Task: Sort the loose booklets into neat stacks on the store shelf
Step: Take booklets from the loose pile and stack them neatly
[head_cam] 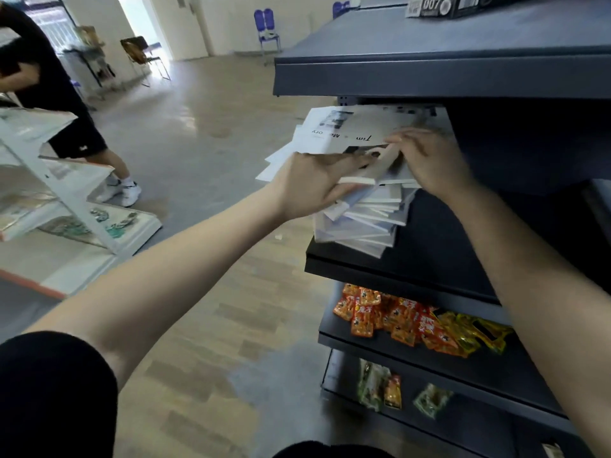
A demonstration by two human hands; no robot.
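Observation:
A leaning stack of white booklets (360,223) sits at the left end of the dark store shelf (413,269), its edges fanned and uneven. Behind it more loose white booklets (344,130) lie spread, one with black lettering on its cover. My left hand (314,183) grips the top booklet (373,171) of the stack from the left side, thumb on its cover. On the right side of that booklet rests my right hand (426,160), fingers curled over its far edge. Both hands hide much of the booklet's cover.
An upper shelf (429,71) overhangs close above the booklets, with a black box (439,6) on it. Lower shelves hold orange and yellow snack packets (413,322) and green packets (377,385). A white rack (66,193) and a person in black (49,77) stand left.

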